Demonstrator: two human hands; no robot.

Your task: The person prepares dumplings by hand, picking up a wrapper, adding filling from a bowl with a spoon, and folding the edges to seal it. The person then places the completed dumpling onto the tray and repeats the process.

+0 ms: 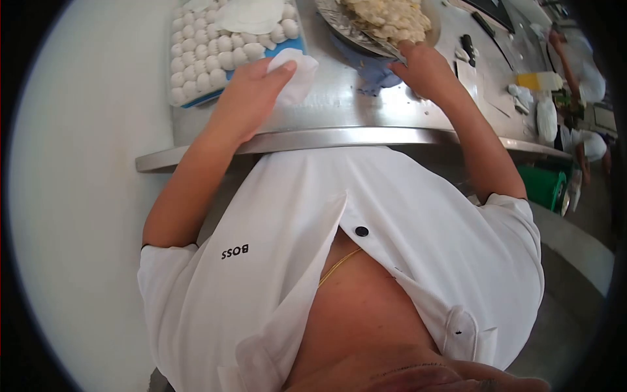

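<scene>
A thin white round wrapper (299, 78) hangs from my left hand (258, 91), pinched between thumb and fingers. My right hand (421, 68) is closed on a flat metal utensil (390, 49) at the near rim of a metal bowl (339, 25). Pale, lumpy filling (392, 18) is heaped in that bowl. Under the bowl lies a blue cloth (377, 73). Left of it, rows of white pleated dumplings (202, 59) cover a blue tray (287, 47), with more flat wrappers (251, 14) stacked on top of them.
The steel table (346, 111) has a raised front edge. At right lie a black-handled knife (467, 47), a yellow bottle (539, 81) and a white bag (546, 119). A green bin (543, 188) stands below. Other people are at the far right.
</scene>
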